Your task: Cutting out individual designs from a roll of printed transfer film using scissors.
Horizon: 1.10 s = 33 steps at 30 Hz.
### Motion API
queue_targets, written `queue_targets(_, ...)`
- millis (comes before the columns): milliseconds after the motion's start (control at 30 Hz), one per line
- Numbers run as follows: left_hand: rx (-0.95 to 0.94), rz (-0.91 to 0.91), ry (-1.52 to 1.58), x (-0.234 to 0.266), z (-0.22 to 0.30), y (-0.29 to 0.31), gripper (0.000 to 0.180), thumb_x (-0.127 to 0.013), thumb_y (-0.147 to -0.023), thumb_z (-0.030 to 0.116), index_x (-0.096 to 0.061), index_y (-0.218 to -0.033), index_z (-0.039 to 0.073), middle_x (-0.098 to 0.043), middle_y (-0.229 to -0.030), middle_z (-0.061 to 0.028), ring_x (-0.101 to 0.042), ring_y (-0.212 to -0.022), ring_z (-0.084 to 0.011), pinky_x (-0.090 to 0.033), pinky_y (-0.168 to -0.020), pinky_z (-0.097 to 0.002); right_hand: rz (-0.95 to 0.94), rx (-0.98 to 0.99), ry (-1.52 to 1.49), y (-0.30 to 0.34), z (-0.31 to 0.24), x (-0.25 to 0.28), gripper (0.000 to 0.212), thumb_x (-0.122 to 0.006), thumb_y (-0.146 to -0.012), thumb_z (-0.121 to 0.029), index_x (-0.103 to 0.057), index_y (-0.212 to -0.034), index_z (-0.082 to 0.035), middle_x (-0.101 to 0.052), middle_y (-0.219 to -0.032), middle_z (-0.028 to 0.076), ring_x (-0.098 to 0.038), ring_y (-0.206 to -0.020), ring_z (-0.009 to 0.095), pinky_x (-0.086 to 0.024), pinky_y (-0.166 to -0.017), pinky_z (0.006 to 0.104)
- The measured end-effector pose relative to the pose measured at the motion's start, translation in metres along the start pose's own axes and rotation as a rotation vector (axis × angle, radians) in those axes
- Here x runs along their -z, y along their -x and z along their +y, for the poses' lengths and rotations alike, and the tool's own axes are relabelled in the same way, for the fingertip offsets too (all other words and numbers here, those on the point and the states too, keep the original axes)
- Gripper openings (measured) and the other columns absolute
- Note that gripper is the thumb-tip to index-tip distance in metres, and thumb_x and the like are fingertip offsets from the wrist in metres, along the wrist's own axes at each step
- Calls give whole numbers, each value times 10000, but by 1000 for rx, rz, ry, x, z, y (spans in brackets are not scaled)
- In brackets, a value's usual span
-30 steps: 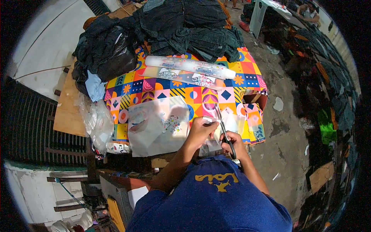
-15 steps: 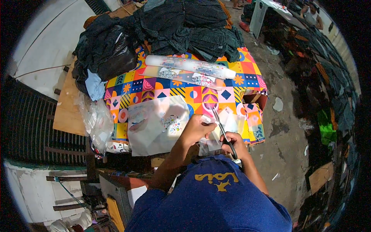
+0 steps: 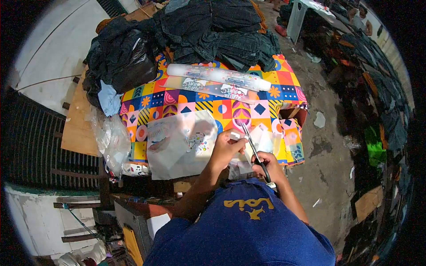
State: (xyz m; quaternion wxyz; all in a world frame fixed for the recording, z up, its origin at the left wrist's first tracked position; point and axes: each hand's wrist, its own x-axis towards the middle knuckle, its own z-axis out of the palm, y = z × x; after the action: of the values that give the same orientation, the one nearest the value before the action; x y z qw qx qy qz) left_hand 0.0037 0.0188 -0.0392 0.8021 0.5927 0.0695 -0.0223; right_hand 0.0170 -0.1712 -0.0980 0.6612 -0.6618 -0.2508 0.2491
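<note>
Holding scissors tight, the right hand points the blades up & away over the counter w/ its bright patterned cloth. Left hand pinches a small pale paper piece just beside the blades. Big white sheet lies to the left; dark clothes piled at the far end.

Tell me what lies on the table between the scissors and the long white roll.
In the head view, only the colourful patterned tablecloth lies between the scissors in the right hand and the long white roll.
</note>
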Motion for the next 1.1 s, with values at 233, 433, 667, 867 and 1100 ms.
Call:
queue_targets(233, -63, 201, 185, -6, -22, -2, 85, -616, -796, 30, -597, -856, -27, -585, -685, -29, -533, -544, -85, -448, -517, -212, 34, -95, -76, 0, -10, -6, 230, -729, -746, -160, -553, -833, -40, -468, -584, -48, -405, -530, 32, -315, -477, 205)
queue_targets(433, -74, 226, 111, -16, -10, 2, 109, -635, -792, 28, -601, -871, -38, -607, -718, -40, -523, -545, -73, -447, -499, -212, 39, -158, -153, 0, -9, -5, 182, -696, -766, -129, -555, -849, -48, -480, -580, -46, -442, -498, 29, -340, -450, 191)
queue_targets(667, -133, 173, 55, -17, 13, 3, 109, -626, -800, 17, -613, -890, -42, -608, -711, -39, -520, -539, -61, -442, -485, -206, -27, -84, -292, -1, -28, 2, 215, -680, -778, -134, -538, -898, -27, -480, -591, -36, -456, -485, 44, -347, -447, 190)
queue_targets(867, -193, 137, -11, -22, 38, 8, 102, -620, -808, 16, -619, -877, -59, -603, -693, -36, -517, -542, -57, -448, -488, -201, -105, -17, -204, -5, -48, 11, 392, -729, -737, -296, -523, -906, -9, -530, -623, 29, -492, -508, 83, -390, -473, 211)
queue_targets(1100, -184, 101, -101, -24, 50, 14, 107, -637, -800, 18, -624, -871, -61, -617, -718, -45, -525, -552, -57, -444, -487, -194, -119, 42, -135, -5, -63, 12, 484, -752, -695, -397, -534, -886, -10, -534, -627, 16, -494, -528, 77, -382, -484, 207)
